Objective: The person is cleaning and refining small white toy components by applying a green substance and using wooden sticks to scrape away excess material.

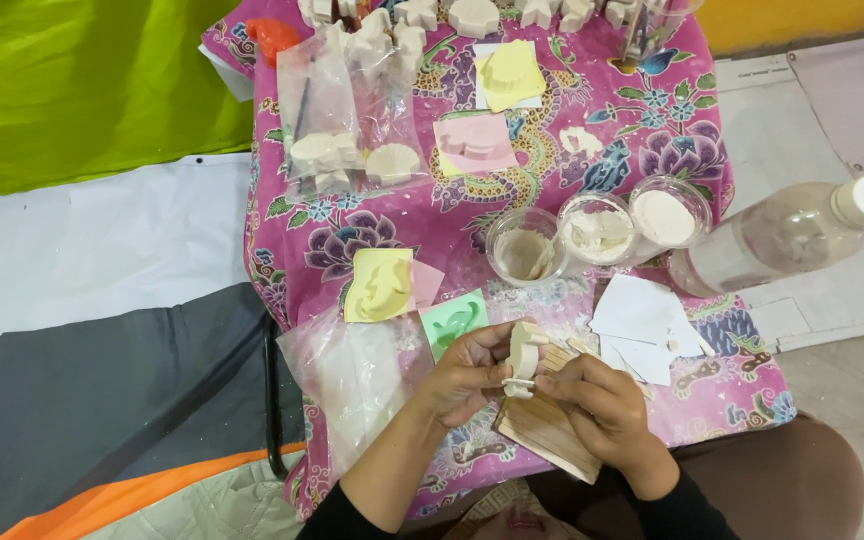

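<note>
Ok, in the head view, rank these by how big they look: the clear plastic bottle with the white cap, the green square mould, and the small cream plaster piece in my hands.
1. Clear plastic bottle with the white cap, clearly largest.
2. Green square mould.
3. Small cream plaster piece, though it is held nearer the camera, so this and the mould are close.

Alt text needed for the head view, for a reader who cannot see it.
Both hands, left hand and right hand, hold a small cream plaster cast above a stack of wooden sticks. The pink floral tablecloth also carries three clear cups of white material, a plastic bottle and more casts on coloured paper squares.
</note>
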